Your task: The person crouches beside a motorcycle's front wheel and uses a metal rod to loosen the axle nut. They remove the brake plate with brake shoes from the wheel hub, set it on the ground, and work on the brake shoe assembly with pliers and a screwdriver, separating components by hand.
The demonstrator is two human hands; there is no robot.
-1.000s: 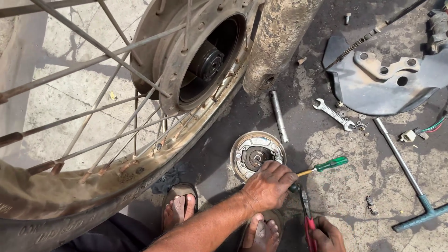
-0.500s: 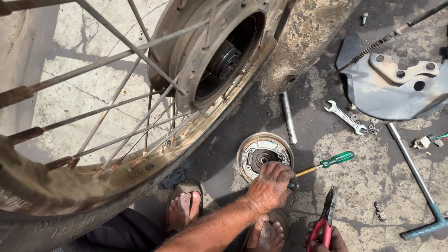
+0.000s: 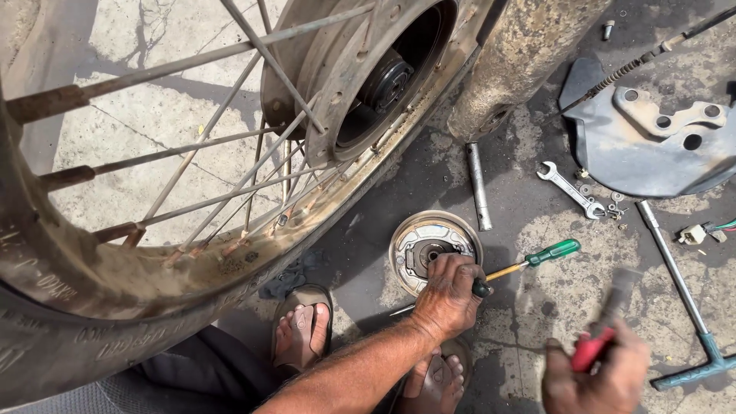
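My left hand (image 3: 448, 295) rests on the near edge of a round brake plate (image 3: 429, 244) lying on the ground. Its fingers are closed around the shaft of a green-handled screwdriver (image 3: 550, 251), whose handle points up and right. My right hand (image 3: 598, 376) is at the bottom right, gripping red-handled pliers (image 3: 606, 322) that are raised and blurred by motion, just right of the screwdriver. My sandalled feet (image 3: 303, 330) are below the plate.
A large spoked wheel with its open drum hub (image 3: 376, 84) fills the left and top. On the ground lie a metal axle rod (image 3: 479, 188), a spanner (image 3: 571, 192), a grey cover plate (image 3: 652, 146), a T-handle wrench (image 3: 682, 299) and small loose parts.
My right hand has lifted the pliers from the bottom edge up toward the screwdriver. My left hand has stayed on the brake plate. The view has shifted slightly.
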